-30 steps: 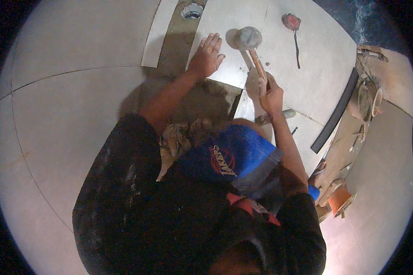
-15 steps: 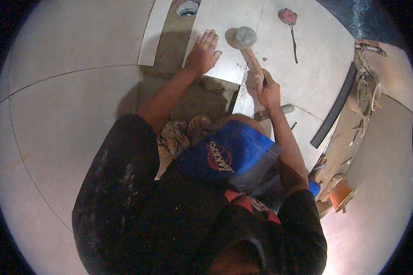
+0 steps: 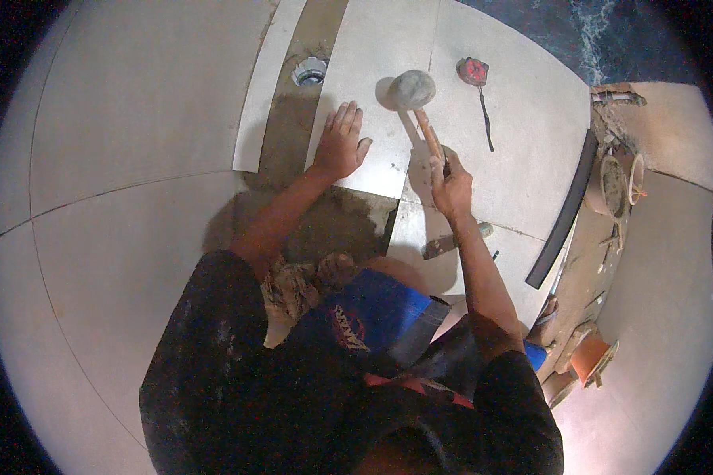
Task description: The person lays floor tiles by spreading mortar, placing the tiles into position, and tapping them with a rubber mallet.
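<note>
Mallet (image 3: 413,91) is out ahead of the right hand (image 3: 453,186), fingers wrapped round the slim wooden handle. The rounded, dusty grey head sits over a seam, its shadow off to the left, so from where I'm standing it looks lifted. Compared with a second ago, it and the right hand seem nudged a bit forward, while the left hand (image 3: 341,141) stays laid flat on the smooth pale tile (image 3: 376,47), thumb out. I'd guess that means a different spot under the head, same steadying palm. Behind the left hand there's a rough brown bed (image 3: 333,226); by the right wrist, a grubby hand tool (image 3: 440,246). Farther out, past the left fingers, a round drain fitting (image 3: 309,73); past the mallet, a scuffed red tape measure (image 3: 473,71).
</note>
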Demonstrator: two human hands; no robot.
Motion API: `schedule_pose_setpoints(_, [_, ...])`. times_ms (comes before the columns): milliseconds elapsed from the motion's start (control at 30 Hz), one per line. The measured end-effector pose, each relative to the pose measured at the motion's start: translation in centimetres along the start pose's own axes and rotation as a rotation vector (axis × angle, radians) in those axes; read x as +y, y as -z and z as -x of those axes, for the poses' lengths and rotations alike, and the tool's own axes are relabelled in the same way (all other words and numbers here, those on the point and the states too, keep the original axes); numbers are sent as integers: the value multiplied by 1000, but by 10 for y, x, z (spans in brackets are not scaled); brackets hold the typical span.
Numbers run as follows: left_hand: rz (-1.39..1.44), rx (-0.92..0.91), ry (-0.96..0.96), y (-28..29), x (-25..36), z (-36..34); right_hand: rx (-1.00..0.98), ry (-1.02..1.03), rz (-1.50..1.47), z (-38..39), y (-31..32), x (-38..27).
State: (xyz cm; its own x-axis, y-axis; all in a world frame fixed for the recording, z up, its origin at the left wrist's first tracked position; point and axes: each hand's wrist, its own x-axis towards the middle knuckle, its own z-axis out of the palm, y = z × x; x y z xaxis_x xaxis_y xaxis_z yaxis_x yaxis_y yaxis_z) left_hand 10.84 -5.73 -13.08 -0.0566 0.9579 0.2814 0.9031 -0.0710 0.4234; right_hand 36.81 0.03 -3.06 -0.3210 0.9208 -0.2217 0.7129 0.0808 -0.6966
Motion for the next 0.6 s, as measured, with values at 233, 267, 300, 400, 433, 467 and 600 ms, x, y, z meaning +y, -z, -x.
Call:
schedule_pose_setpoints(233, [-60, 21, 27, -5, 4, -35, 52, 69, 104, -30, -11, -4])
schedule_pose_setpoints(267, [-60, 4, 27, -5, 6, -33, 65, 77, 80, -33, -11, -3])
schedule_pose_setpoints(300, [-62, -11, 28, -4, 7, -32, 77, 89, 55, -34, -7, -11])
schedule_pose_setpoints(400, [-59, 8, 13, -1, 4, -32, 99, 88, 24, -39, -20, -16])
schedule_pose_setpoints(433, [-51, 13, 14, -1, 4, -33, 104, 79, 22, -39, -24, -14])
schedule_pose_setpoints(467, [-43, 18, 15, -2, 5, -34, 32, 60, 85, -45, -23, -10])
schedule_pose_setpoints(600, [-61, 41, 11, -1, 5, -35, 90, 151, -5, -59, -14, -32])
